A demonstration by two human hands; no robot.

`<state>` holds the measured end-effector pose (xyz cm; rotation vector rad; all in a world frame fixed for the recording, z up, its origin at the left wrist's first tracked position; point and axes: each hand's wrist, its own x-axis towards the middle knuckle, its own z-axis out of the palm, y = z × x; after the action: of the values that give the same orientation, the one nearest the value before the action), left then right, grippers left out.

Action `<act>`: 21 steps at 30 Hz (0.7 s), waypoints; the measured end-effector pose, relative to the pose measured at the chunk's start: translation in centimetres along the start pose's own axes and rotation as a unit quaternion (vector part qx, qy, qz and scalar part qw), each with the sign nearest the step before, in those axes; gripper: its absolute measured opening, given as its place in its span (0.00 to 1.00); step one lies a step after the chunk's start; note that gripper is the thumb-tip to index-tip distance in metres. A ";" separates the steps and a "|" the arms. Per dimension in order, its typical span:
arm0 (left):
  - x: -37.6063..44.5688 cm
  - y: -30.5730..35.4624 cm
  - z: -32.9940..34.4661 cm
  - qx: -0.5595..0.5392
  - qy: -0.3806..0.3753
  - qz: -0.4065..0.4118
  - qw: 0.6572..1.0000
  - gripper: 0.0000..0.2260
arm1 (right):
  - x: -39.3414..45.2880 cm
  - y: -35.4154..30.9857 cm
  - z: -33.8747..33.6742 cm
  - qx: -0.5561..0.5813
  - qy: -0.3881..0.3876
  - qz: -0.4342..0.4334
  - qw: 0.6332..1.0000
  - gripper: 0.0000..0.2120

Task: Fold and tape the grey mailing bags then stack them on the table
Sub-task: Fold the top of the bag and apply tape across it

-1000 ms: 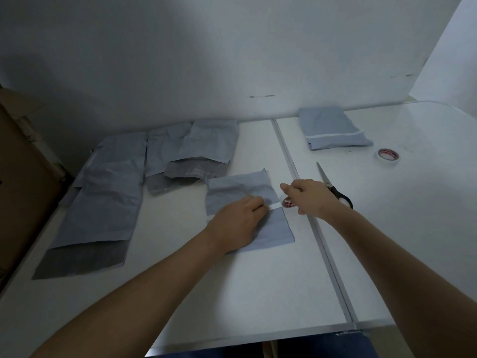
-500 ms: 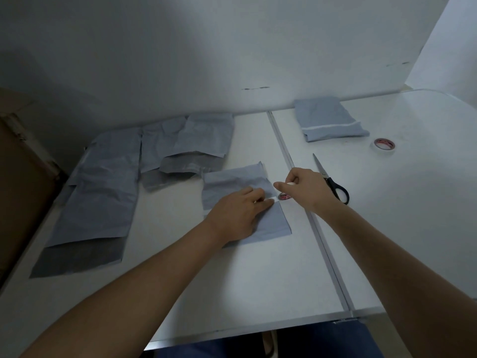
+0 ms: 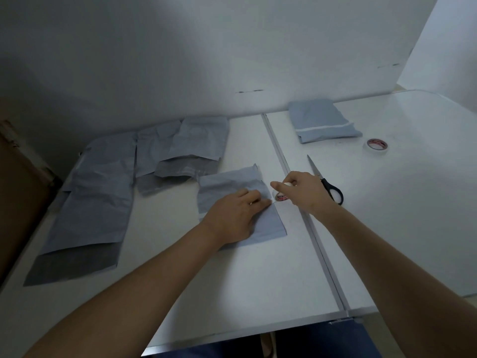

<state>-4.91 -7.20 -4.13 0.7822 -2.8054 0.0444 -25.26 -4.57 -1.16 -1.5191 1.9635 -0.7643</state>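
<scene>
Nearest the camera, the white table [image 3: 245,285] carries a folded grey bag [image 3: 268,223] at its middle. The left hand [image 3: 236,215] lies flat on this bag, fingers straight and close together, their tips pressing its right edge where a strip of tape runs off. Just beside those fingertips, off the bag's right edge, the right hand [image 3: 300,191] pinches a small tape roll [image 3: 280,197] between thumb and curled fingers, the roll almost touching the bag. Just past the right hand lie black-handled scissors [image 3: 327,183], blades pointing away. Farther left, unfolded grey bags [image 3: 95,200] lie spread flat and overlapping. Farther right, near the wall, sits a stack of folded bags [image 3: 321,122], with a second tape roll [image 3: 376,145] near it.
</scene>
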 end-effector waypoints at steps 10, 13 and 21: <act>0.4 0.8 -0.7 0.025 -0.026 -0.017 0.999 0.22 | -0.2 0.6 1.3 0.025 0.019 -0.032 0.999 0.16; 0.4 1.1 -1.0 0.028 -0.039 -0.028 0.998 0.21 | -0.6 0.8 1.0 0.027 0.081 -0.031 0.996 0.16; 0.6 1.5 -1.2 0.017 -0.076 -0.077 0.994 0.23 | -2.0 5.1 -2.6 -0.199 0.161 0.033 0.966 0.12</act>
<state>-5.95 -6.12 -2.76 1.0480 -2.8816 0.0072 -30.06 -1.26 -2.83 -1.6173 2.5190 -0.6451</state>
